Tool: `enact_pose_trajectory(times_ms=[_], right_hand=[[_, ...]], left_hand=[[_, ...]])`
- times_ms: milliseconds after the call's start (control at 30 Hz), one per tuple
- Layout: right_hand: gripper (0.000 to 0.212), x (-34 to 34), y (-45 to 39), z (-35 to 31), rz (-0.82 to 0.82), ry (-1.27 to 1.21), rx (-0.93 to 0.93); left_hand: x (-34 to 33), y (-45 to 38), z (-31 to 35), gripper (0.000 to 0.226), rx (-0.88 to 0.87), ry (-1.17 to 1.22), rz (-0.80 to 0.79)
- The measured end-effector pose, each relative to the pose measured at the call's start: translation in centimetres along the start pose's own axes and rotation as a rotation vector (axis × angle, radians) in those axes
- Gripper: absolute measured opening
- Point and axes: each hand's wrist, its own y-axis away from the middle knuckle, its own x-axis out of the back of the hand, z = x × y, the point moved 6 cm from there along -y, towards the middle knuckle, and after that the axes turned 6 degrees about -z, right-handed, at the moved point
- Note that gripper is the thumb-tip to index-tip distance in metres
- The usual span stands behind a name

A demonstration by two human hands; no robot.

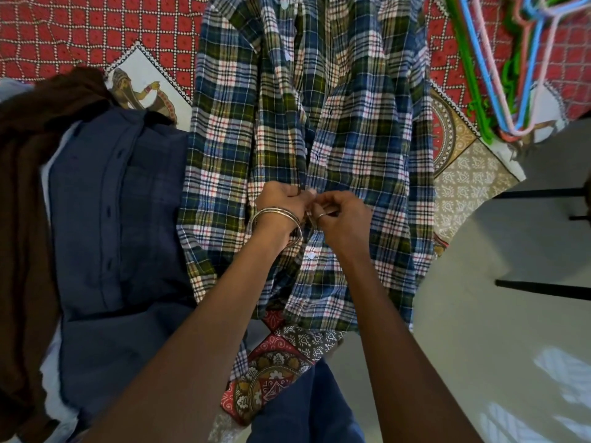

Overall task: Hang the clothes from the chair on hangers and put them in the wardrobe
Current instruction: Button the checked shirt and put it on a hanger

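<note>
While the plaid shirt (319, 139) lies spread flat down the middle of the bed, I work at its front opening — my left hand (281, 199) and right hand (339, 209) meet over the placket, fingers curled and pinching the two cloth edges together at a button. Whether that button is going in or coming out I cannot tell, though one white button just below my wrists sits closed. I judge this as the readying step: the shirt is not yet on a hanger, and nothing has gone to the wardrobe, which is out of view.

Next comes a hanger. A bunch of hangers (518, 65) — green, blue and pink — lies at the far right corner of the bed, well apart from my hands, so I would need to let go and reach across.

A navy shirt (118, 219) lies just beside the plaid one toward the left edge, and a brown garment (25, 187) lies beyond it. All rest on a printed bedspread (80, 30), red with white dots. To the right, pale floor (479, 346) shows, with dark chair legs (543, 286).
</note>
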Motion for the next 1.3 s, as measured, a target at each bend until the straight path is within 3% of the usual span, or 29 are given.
enact_pose_trajectory(times_ms=[200,367,433,467,567,700,767,900,1067,1200,1233,1300], right_hand=[[0.004,-0.3,0.2,-1.1,0.065,0.139,0.135],[0.009,-0.8,1.0,-1.3,0.065,0.223,0.09],[0.016,-1.0,1.2,-1.5,0.023,0.264,0.07],[0.02,-1.0,1.2,-1.7,0.005,0.293,0.087],[0.035,-1.0,1.4,-2.0,-0.026,0.477,0.164],[0.04,-1.0,2.2,-1.5,0.037,0.661,0.283],[0.033,-1.2,1.4,-1.4,-0.007,0.51,0.316],[0.009,0.4,-0.2,-0.4,-0.003,-0.008,0.099],[0.008,0.8,-0.9,-0.3,-0.068,-0.094,0.08],[0.012,0.3,-1.1,0.7,-0.248,-0.247,-0.017],[0.012,0.7,-1.2,1.0,-0.21,-0.206,-0.029],[0.009,2.6,-1.3,1.6,0.022,-0.044,-0.044]], left_hand=[[0.3,-0.6,0.3,0.033,0.001,0.019,0.067],[0.3,-0.6,0.3,0.005,-0.116,-0.185,0.076],[0.2,-0.5,0.3,0.005,-0.155,-0.265,0.096],[0.1,-0.6,0.2,0.004,-0.149,-0.264,0.105],[-0.1,-0.8,-0.6,0.031,-0.016,-0.099,0.094],[-0.8,-1.0,-1.9,0.026,0.091,0.013,0.041],[-0.5,-1.5,-1.1,0.022,0.037,-0.034,0.044],[-0.3,-1.4,1.0,0.019,-0.115,-0.23,0.085],[-0.4,0.4,2.2,0.027,-0.291,-0.472,0.131],[-1.0,0.4,2.5,0.032,-0.333,-0.529,-0.003],[-0.7,0.4,2.8,0.029,-0.342,-0.519,-0.006],[1.2,0.1,3.1,0.025,-0.345,-0.486,0.129]])
